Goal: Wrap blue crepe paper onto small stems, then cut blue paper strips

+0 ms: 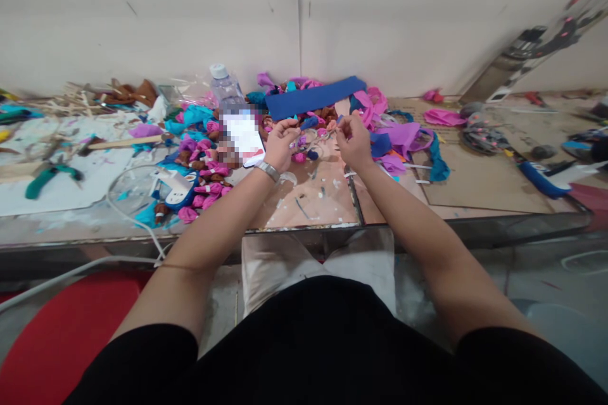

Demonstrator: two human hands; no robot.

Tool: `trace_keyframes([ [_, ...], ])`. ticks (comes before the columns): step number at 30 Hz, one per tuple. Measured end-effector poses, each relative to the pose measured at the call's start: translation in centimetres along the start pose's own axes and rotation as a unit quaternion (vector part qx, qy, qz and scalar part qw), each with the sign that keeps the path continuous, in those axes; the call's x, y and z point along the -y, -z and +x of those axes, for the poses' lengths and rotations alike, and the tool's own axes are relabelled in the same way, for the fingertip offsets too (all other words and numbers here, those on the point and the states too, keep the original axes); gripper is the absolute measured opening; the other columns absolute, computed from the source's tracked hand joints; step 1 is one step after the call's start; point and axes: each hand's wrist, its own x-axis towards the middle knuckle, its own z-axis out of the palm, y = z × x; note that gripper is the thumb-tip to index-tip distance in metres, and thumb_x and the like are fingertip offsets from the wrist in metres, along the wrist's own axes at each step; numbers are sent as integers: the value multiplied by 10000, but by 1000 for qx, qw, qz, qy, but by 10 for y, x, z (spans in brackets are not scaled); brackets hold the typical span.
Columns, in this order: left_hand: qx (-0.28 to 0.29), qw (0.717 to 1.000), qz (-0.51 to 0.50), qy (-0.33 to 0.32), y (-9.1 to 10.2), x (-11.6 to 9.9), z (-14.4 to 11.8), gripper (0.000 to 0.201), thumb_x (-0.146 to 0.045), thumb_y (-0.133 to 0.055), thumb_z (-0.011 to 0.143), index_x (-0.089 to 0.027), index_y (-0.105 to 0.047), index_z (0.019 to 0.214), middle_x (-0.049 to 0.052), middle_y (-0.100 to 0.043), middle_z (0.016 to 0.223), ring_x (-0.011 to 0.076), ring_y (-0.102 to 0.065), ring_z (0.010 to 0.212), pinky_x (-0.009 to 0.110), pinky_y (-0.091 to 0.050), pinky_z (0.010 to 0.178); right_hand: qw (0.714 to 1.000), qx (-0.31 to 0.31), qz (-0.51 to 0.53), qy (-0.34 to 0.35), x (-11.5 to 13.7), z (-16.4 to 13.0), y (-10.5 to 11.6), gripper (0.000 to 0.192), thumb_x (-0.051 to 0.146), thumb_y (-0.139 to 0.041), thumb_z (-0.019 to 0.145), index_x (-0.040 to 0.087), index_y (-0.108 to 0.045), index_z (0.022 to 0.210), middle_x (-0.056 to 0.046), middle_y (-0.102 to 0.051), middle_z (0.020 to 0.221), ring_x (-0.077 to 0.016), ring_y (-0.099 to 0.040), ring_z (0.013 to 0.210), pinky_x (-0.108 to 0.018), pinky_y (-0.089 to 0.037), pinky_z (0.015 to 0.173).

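Observation:
My left hand [281, 144], with a metal watch [268, 170] at its wrist, is closed in a pinch over the table's middle. Facing it from the right, my right hand [354, 140] is pinched too. What sits in either set of fingertips is too small to make out. Between the hands lie thin looped wire or string [323, 137] and a small dark blue bundle [312, 154]. Behind them a long blue strip [316, 98] rests across a heap of coloured bundles. Purple cloth or paper [403, 137] lies right of my right hand.
A phone [244, 137] leans beside a capped bottle [225, 85], left of my hands. Pink bundles [213, 190] surround a white-and-blue device [178, 188] with a cable. Green-handled pliers [52, 178] lie far left. Cardboard [475, 180] covers the right side; a red stool [71, 335] stands below.

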Motion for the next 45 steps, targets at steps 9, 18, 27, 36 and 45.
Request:
trace_keyframes([
  [9, 139, 989, -1, 55, -7, -9, -12, 534, -373, -922, 685, -231, -678, 1138, 12, -689, 916, 178, -692, 833, 308, -603, 690, 999, -10, -9, -32, -8, 3, 1, 212, 420, -556, 994, 224, -592, 921, -76, -685, 955, -212, -620, 790, -389, -536, 777],
  [18, 142, 988, -5, 58, -7, -10, -12, 506, -382, -918, 699, -234, -681, 1121, 44, -715, 994, 205, -713, 883, 334, -612, 708, 994, 90, 54, -21, -15, -3, -10, 257, 424, -621, 952, 211, -678, 1083, -87, -746, 1068, -241, -714, 907, -412, -594, 845],
  [27, 131, 988, -2, 80, -6, -7, -9, 480, -338, -896, 702, -234, -677, 1116, 20, -709, 921, 186, -707, 828, 330, -620, 724, 998, 69, 13, 4, -21, 0, -6, 256, 414, -576, 971, 218, -704, 1074, -168, -668, 1389, -316, -678, 1205, -559, -526, 1102],
  [36, 116, 991, 0, 66, -6, -7, -9, 471, -349, -880, 705, -228, -661, 1105, 29, -690, 927, 230, -726, 910, 380, -626, 763, 994, 87, -72, 4, -17, 1, -2, 195, 405, -700, 863, 210, -694, 872, -86, -686, 917, -247, -614, 840, -398, -522, 787],
  [45, 116, 990, -28, 81, -6, -8, -11, 476, -343, -899, 705, -235, -675, 1111, 43, -721, 986, 238, -732, 967, 341, -617, 737, 951, 283, -122, -5, 1, -2, -1, 261, 434, -799, 795, 208, -815, 925, -9, -681, 714, -171, -578, 657, -303, -340, 608],
])
